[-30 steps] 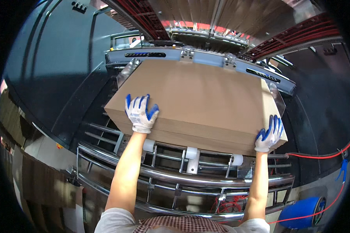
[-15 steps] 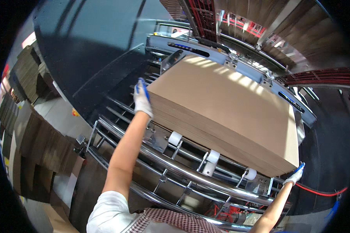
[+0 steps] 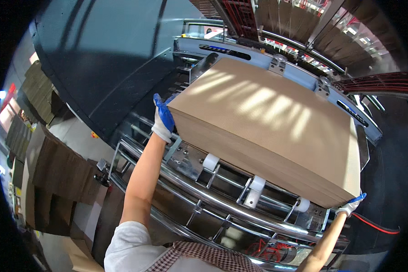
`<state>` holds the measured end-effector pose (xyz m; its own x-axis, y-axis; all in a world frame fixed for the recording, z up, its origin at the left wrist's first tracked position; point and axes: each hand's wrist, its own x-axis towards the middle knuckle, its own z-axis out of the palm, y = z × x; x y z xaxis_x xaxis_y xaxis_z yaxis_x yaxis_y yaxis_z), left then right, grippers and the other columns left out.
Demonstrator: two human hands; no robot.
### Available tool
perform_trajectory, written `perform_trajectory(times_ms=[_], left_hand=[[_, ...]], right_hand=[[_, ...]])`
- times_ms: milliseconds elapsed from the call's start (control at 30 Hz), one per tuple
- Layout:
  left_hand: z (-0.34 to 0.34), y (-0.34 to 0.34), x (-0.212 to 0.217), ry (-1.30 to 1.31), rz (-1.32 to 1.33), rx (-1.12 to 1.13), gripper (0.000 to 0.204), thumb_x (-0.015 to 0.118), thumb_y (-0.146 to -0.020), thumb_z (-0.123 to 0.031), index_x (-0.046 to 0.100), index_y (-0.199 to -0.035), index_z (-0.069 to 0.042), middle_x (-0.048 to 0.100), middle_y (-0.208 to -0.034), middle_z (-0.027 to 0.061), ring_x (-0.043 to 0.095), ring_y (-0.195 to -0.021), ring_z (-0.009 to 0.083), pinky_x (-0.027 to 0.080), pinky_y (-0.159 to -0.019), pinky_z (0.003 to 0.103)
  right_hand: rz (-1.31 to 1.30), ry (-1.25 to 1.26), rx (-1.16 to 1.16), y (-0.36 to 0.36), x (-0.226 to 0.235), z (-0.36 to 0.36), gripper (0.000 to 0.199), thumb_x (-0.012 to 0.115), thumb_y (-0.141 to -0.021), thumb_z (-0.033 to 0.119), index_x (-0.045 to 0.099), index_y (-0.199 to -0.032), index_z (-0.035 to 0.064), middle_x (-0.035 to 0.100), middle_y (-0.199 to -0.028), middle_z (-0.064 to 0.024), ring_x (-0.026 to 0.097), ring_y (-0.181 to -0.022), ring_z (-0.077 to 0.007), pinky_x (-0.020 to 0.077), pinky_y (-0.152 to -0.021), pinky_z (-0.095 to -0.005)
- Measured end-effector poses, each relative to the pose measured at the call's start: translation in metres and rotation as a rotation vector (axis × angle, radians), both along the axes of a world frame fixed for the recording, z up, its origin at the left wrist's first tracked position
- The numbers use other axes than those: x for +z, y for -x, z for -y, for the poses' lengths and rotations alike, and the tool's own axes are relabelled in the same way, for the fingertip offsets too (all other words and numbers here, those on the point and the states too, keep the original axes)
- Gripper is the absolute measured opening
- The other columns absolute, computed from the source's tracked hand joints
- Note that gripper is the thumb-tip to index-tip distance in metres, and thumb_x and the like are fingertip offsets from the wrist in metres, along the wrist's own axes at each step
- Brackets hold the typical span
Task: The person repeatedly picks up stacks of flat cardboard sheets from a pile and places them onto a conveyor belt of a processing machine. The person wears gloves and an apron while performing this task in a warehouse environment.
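A thick stack of brown corrugated cardboard sheets (image 3: 258, 122) lies on a roller frame in front of me, with bright light patches across its top. My left hand (image 3: 163, 115), in a white glove with a blue palm, is at the stack's left near corner. Its thumb and fingers are stretched apart, with the palm toward the cardboard. At the right near corner is my right hand (image 3: 350, 206), gloved alike. Its blue fingertips extend along the stack's side, and part of the hand is hard to make out. Neither hand is closed around the sheets.
Curved chrome rails (image 3: 204, 195) and white rollers (image 3: 257, 183) run between me and the stack. A blue-grey machine beam (image 3: 254, 63) stands behind it. A dark sloping panel (image 3: 109, 68) is at left; further left are piles of cardboard (image 3: 61, 165). A red hose (image 3: 376, 225) lies at right.
My view has shifted slightly. My left hand has turned and spread, showing more blue palm beside the corner. The light patches on the stack's top have grown larger; my right hand stays at its corner.
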<state>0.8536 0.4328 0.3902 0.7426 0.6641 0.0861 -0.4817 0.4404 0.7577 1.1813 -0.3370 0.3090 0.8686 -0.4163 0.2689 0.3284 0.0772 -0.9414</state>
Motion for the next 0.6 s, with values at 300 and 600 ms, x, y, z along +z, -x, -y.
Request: perform_trajectory(times_ms=[300, 600], left_hand=[[0.015, -0.011, 0.014, -0.008, -0.038, 0.115, 0.085, 0.026, -0.092, -0.071, 0.05, -0.131, 0.0, 0.057, -0.129, 0.0136, 0.054, -0.117, 0.0269, 0.038, -0.104, 0.039], [0.039, -0.026, 0.003, -0.183, -0.088, 0.646, 0.045, 0.049, -0.099, -0.044, 0.062, -0.114, -0.004, 0.066, -0.102, 0.0069, 0.063, -0.091, 0.0177, 0.05, -0.084, 0.032]], right_hand=[[-0.034, 0.471, -0.594, 0.036, 0.009, -0.037, 0.056, 0.03, -0.102, 0.049, 0.052, -0.137, 0.0115, 0.059, -0.131, -0.0132, 0.056, -0.119, -0.031, 0.0435, -0.098, -0.0356], [-0.048, 0.516, -0.59, 0.045, 0.037, -0.061, 0.052, 0.04, -0.101, 0.045, 0.055, -0.128, 0.0035, 0.059, -0.128, -0.0168, 0.056, -0.117, -0.032, 0.0426, -0.099, -0.0402]])
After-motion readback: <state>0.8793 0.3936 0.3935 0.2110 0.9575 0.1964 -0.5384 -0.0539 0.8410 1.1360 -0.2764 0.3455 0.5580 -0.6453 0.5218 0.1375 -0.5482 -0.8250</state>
